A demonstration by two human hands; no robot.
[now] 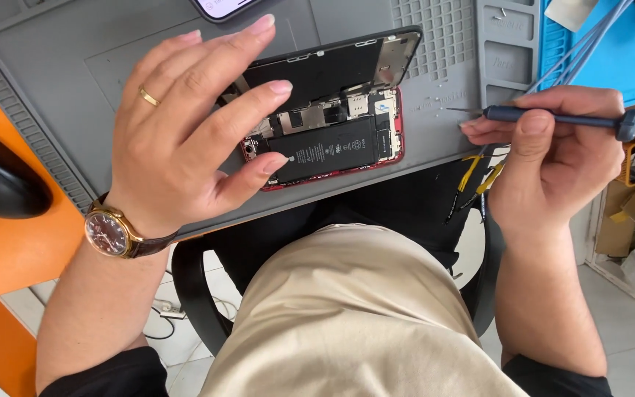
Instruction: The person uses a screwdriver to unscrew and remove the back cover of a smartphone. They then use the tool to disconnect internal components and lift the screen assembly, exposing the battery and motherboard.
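Phone (332,129) lies opened on mat (75,59); light, fragile, best held by its red rim; left hand (185,125) spread open above it; right hand (553,147), beside phone, pinches screwdriver (560,117).

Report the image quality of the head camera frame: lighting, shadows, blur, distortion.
Head view: even, soft daylight; the left hand casts only a faint shadow on the grey mat; the opened phone and the screwdriver in the right hand are sharp; wide-angle bending curves the mat's edges; no strong glare.
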